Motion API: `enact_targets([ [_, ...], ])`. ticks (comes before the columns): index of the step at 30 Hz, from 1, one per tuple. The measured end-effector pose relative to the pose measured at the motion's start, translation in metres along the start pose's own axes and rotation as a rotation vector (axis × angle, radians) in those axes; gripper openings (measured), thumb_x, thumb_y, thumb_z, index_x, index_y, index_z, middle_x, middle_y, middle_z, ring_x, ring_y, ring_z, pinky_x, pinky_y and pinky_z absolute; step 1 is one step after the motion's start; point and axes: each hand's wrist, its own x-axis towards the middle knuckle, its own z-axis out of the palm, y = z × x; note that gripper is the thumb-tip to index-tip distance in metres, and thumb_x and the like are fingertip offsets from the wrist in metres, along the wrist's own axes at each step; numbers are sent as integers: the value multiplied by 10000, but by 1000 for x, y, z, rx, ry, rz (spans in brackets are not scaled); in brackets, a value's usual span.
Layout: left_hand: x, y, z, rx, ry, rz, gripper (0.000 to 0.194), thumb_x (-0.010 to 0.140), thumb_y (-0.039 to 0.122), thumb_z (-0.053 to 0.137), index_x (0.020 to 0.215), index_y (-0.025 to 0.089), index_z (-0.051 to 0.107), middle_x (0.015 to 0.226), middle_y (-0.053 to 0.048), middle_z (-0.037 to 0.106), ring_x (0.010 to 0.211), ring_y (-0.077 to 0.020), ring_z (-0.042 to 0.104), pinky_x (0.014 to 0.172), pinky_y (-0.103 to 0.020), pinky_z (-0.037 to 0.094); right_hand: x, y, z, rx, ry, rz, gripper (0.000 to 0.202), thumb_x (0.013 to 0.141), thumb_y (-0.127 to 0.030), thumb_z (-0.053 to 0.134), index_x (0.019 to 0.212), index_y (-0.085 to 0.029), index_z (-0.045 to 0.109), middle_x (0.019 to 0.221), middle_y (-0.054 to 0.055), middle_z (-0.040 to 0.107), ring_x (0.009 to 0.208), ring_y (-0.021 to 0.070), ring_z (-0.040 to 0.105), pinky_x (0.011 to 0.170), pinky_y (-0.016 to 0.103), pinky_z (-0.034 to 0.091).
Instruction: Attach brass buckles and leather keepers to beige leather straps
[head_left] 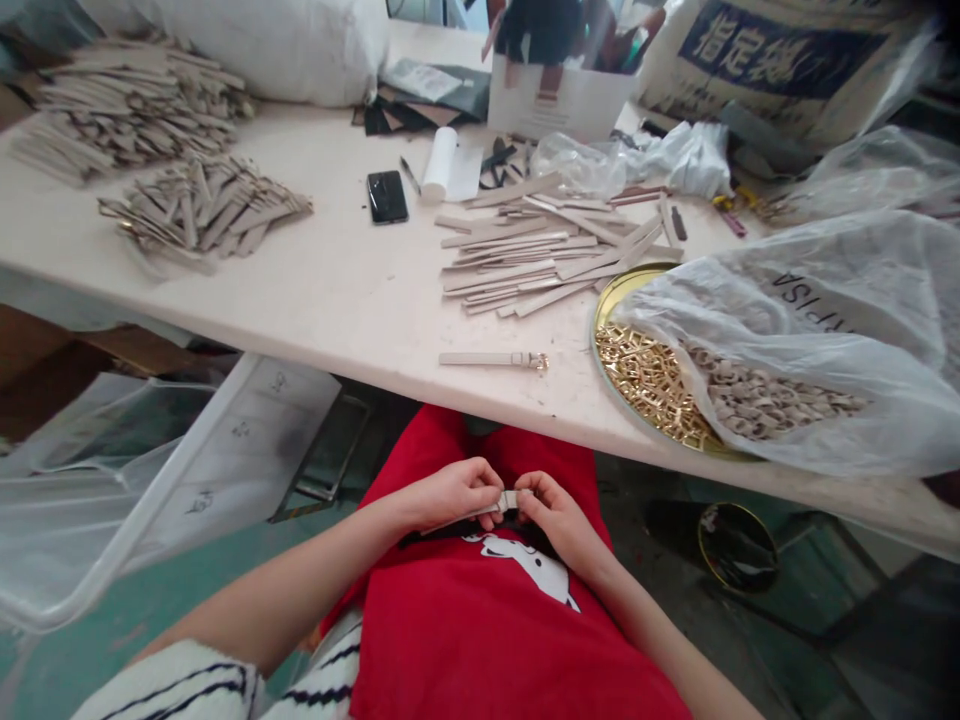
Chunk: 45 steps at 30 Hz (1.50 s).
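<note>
Over my lap, my left hand (480, 490) and my right hand (546, 505) are both closed on one beige strap (508, 500). Its long tail runs out below my left hand, and my right fingers pinch the other end, hiding whatever is there. On the table edge ahead lies a single beige strap with a gold buckle (495, 360), its buckle end to the right. Beyond it is a loose heap of plain beige strips (540, 250). To the right, gold buckles (649, 375) fill part of a round tray (622, 285), beside a plastic bag (832, 310) of small beige loops (772, 395).
At the left are a pile of buckled straps (206, 210) and a larger pile of strips (135, 105). A phone (387, 197), a white roll (440, 165) and a white box (559, 100) stand farther back. A white-rimmed bin (165, 490) is below the table's left side.
</note>
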Motion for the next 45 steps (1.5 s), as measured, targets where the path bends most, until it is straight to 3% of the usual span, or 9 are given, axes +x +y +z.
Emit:
enact_targets([
  [6, 2, -5, -2, 58, 27, 12, 294, 720, 318, 568, 914, 140, 438, 672, -12, 620, 538, -109, 580, 521, -224, 426, -2, -2, 1, -83, -35, -27, 206, 739, -375, 554, 821, -194, 497, 635, -47, 472, 579, 107, 447, 567, 244, 368],
  [12, 0, -13, -7, 93, -8, -41, 290, 675, 323, 616, 850, 124, 497, 718, -41, 644, 598, -117, 593, 552, -218, 436, -4, 11, 4, -62, 17, -43, 198, 754, -381, 520, 828, -199, 497, 639, -36, 475, 564, 112, 436, 533, 241, 362],
  [16, -3, -22, -1, 138, 66, -7, 298, 673, 344, 613, 859, 128, 526, 709, -29, 638, 619, -128, 588, 563, -222, 441, -6, 15, 4, -183, 34, -103, 145, 760, -340, 504, 803, -202, 518, 681, -18, 522, 613, 130, 470, 580, 256, 385],
  [26, -11, -23, 17, 551, 170, 55, 269, 731, 359, 537, 878, 148, 620, 819, -51, 670, 729, -163, 592, 587, -211, 413, -13, 16, 2, -448, -10, -274, 73, 747, -208, 479, 753, -202, 552, 756, 18, 578, 723, 165, 523, 679, 289, 410],
  [32, -19, -23, 13, 504, 143, 79, 255, 753, 219, 450, 938, 146, 611, 837, -38, 677, 737, -146, 600, 630, -208, 426, -11, 21, 4, -447, -4, -211, 114, 777, -287, 470, 778, -202, 546, 738, 25, 581, 696, 176, 529, 646, 298, 413],
  [38, -14, -27, 11, 504, 206, 68, 231, 737, 241, 468, 878, 145, 623, 819, -34, 676, 747, -156, 597, 624, -210, 426, -8, 22, 5, -468, -81, -237, 103, 768, -276, 486, 760, -198, 552, 764, 26, 580, 727, 175, 532, 678, 296, 408],
  [45, -12, -23, 10, 541, 221, 92, 247, 763, 318, 457, 872, 135, 582, 782, -48, 647, 674, -154, 579, 567, -219, 414, -4, 29, 6, -286, 96, -105, 185, 752, -359, 509, 818, -189, 540, 717, 13, 566, 652, 167, 505, 606, 281, 396],
])
